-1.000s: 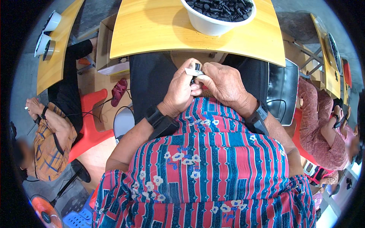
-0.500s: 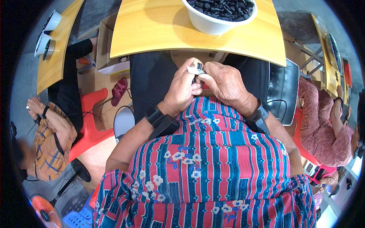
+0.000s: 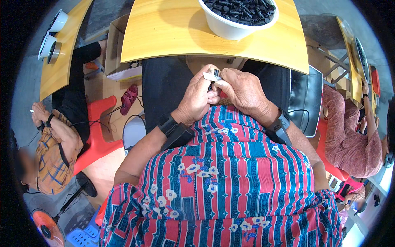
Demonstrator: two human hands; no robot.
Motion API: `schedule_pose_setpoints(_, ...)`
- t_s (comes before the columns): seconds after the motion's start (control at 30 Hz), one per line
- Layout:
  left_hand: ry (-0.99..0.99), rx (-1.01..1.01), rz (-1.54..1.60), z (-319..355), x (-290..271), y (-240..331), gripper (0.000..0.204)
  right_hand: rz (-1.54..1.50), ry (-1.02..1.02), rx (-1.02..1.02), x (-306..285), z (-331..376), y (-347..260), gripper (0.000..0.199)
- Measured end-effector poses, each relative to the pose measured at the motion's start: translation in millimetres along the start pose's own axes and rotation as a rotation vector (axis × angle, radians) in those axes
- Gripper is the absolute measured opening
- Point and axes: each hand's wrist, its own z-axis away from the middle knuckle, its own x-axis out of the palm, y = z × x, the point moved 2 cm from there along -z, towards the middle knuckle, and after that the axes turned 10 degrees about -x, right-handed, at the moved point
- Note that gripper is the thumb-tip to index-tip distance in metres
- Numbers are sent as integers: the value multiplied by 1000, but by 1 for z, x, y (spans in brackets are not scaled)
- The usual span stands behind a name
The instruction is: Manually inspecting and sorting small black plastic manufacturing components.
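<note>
Both hands pinched together over the lap, just near of the table edge: left hand (image 3: 197, 101) and right hand (image 3: 242, 92) closed on a small black part (image 3: 211, 85) with a white tab (image 3: 212, 76), mostly hidden by the fingers. Looks like mid-fitting; next move needs fine fingertip alignment. Further out, yellow table (image 3: 164, 33), white bowl (image 3: 234, 26) of black parts within reach. Co-workers left and right, well apart

Single head fisheye, looking steeply down, close over lap.
</note>
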Motion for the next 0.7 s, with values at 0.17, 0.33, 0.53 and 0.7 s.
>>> schedule_pose_setpoints(0.17,-24,12,1,-1,-2,-1,18,-26,27,-1,3,-1,0,27)
schedule_pose_setpoints(0.33,21,-55,-16,-2,-2,1,21,-23,46,17,3,-1,0,27)
schedule_pose_setpoints(0.53,-2,-22,28,-2,-1,-2,20,-5,30,-3,2,0,1,27)
schedule_pose_setpoints(0.7,-11,-25,31,-2,-3,-4,19,36,6,-17,-1,2,1,27)
